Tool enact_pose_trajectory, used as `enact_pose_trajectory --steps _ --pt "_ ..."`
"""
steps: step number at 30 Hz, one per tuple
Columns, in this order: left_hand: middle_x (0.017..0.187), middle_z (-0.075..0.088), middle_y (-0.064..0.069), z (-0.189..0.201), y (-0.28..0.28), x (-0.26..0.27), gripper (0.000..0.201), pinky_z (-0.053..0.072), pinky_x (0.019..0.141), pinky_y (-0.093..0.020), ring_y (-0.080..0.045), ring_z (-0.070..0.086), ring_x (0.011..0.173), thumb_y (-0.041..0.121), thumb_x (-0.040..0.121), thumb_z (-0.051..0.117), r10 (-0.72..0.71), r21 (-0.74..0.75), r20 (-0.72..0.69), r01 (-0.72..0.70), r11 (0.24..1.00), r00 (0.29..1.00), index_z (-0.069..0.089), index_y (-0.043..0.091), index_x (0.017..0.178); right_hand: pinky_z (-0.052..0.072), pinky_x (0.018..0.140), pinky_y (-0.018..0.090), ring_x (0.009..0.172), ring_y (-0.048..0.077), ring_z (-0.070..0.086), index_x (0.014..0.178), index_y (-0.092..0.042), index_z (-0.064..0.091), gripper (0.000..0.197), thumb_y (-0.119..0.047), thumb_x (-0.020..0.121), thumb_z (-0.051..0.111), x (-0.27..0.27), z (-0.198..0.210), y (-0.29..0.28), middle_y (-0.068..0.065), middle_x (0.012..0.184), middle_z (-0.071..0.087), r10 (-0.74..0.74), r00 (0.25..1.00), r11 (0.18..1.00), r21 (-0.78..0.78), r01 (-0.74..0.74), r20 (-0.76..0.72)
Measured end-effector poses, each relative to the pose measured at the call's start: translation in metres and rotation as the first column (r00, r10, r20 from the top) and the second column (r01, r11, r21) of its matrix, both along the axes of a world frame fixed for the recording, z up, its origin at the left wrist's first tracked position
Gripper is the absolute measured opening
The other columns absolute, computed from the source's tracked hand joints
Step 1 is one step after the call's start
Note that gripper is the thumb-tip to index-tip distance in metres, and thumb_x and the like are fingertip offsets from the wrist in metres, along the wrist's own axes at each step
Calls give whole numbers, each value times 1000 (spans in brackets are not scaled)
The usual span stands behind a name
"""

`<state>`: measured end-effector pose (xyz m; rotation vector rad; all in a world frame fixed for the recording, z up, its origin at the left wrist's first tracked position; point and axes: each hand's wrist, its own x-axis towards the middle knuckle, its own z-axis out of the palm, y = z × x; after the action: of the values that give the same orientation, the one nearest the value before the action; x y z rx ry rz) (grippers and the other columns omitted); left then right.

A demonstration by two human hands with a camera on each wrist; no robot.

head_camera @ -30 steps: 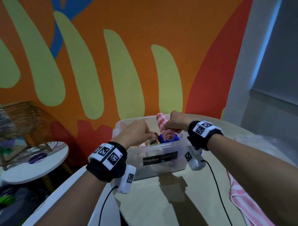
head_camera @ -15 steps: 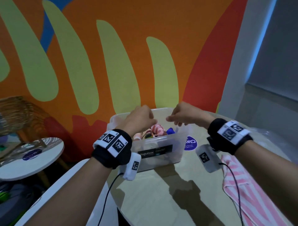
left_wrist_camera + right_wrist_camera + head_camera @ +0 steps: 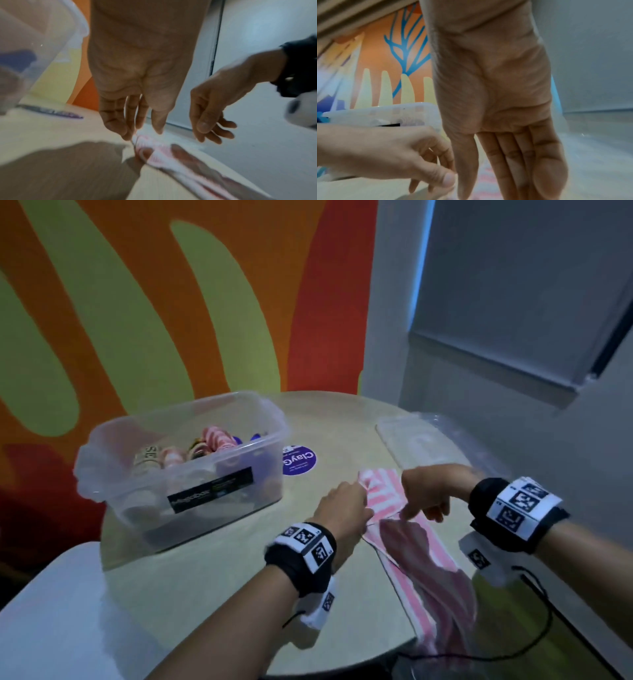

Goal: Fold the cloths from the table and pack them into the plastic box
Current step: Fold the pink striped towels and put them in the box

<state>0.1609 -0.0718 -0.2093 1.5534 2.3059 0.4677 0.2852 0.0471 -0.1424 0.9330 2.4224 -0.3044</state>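
Observation:
A pink-and-white striped cloth (image 3: 383,494) lies flat on the right of the round table (image 3: 205,570), its near end hanging over the front edge. My left hand (image 3: 363,508) is at the cloth's far left corner. In the left wrist view its fingers (image 3: 120,128) reach down almost straight to the cloth's (image 3: 157,152) edge, thumb apart. My right hand (image 3: 424,511) hovers over the cloth with straight fingers (image 3: 513,169), holding nothing. The clear plastic box (image 3: 144,498) stands to the left with several rolled cloths (image 3: 215,440) inside.
A clear plastic lid (image 3: 428,436) lies at the table's back right. A purple round sticker (image 3: 298,460) sits beside the box. A white surface (image 3: 51,611) adjoins the table at the lower left. The painted wall stands close behind the table.
The pink striped roll went from my right hand into the box. Both hands then left the box and came down to the right, onto the striped cloth.

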Motion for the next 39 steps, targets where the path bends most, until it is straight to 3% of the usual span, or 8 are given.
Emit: enact_pose_trajectory --steps 6,10,15,22,27,31,35,39 --pt "118 61 -18 -42 12 17 18 42 77 -37 -41 59 108 19 95 56 178 -42 120 -174 984 977 60 6 107 61 64 34 73 24 73 88 -9 68 40 -49 85 72 29 -52 -28 7 86 74 -106 988 990 -100 95 -115" --pt "105 68 -19 -41 16 9 13 50 73 -37 -38 65 95 13 90 55 200 -4 319 -210 978 927 62 2 94 39 63 32 77 24 54 79 -17 51 29 -41 91 65 29 -79 -49 3 90 58 -24 958 993 101 55 -286" --pt "75 50 -21 -38 8 -7 12 50 55 -42 -28 57 53 -1 83 53 202 38 779 -366 930 594 51 8 76 32 56 35 67 27 46 64 -20 34 34 -16 95 49 19 -93 -28 2 71 46 -41 899 997 44 67 -435" --pt "89 68 -19 -20 -28 -50 19 44 56 -29 -32 68 84 10 80 72 161 -228 134 -128 965 978 61 5 94 43 58 28 61 15 58 75 -12 67 34 -39 96 65 7 -80 2 -1 71 68 -165 862 976 -203 74 -479" --pt "104 64 -9 -29 -33 -49 16 53 79 -45 -30 62 95 18 84 66 153 24 65 -155 988 986 53 17 93 35 55 32 56 17 44 62 -17 48 39 -40 82 72 -21 -102 -9 -3 60 51 -170 799 985 -129 117 -577" --pt "119 56 -8 -47 -23 -23 40 45 80 -40 -32 59 104 49 95 58 107 -37 -57 -109 993 993 54 15 116 36 69 33 84 27 47 80 -15 50 30 -36 87 71 -43 -117 -22 5 90 49 -121 800 992 -48 114 -587" --pt "127 57 -15 -47 -10 -16 33 47 92 -42 -36 57 118 30 99 52 139 -41 -142 -146 988 980 59 12 126 32 50 26 58 18 48 59 -13 46 36 -17 85 71 -46 -111 -19 3 61 51 -226 788 971 -201 133 -573" --pt "122 62 -15 -42 -13 -28 18 46 81 -38 -38 61 107 15 96 50 123 -111 -71 -131 985 990 62 9 107 35 49 22 54 13 45 64 -15 58 26 -18 74 82 -34 -91 -9 -4 59 54 -199 906 962 -249 108 -373"
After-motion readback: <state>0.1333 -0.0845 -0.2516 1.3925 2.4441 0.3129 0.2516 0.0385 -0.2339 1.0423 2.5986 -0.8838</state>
